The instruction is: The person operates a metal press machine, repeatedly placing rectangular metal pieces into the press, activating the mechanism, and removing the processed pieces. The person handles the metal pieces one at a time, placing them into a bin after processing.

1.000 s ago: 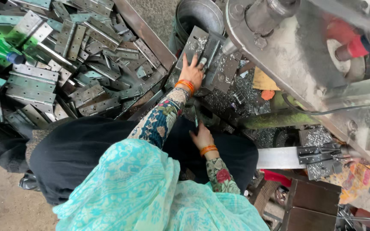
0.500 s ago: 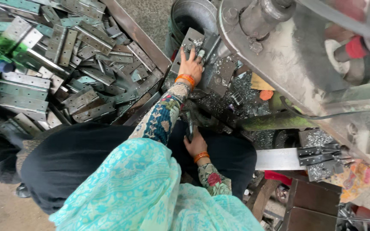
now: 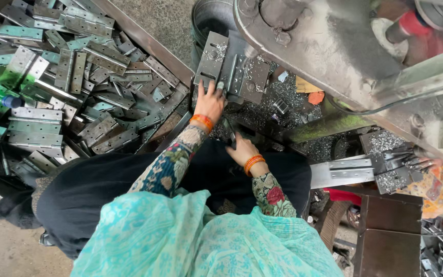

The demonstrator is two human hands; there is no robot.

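Two hands are working below the head camera. The left hand [image 3: 210, 102] is reaching forward with fingers spread, pressing flat on a grey metal hinge plate [image 3: 234, 69] that is lying on the machine bed [image 3: 283, 95], just beneath the grey machine housing [image 3: 324, 46]. The right hand [image 3: 242, 150] is resting lower, near the lap, fingers curled on a dark metal piece [image 3: 230, 128]; the grip cannot be confirmed. Metal shavings [image 3: 270, 110] are covering the bed. A pile of hinge plates [image 3: 78, 77] is lying to the left.
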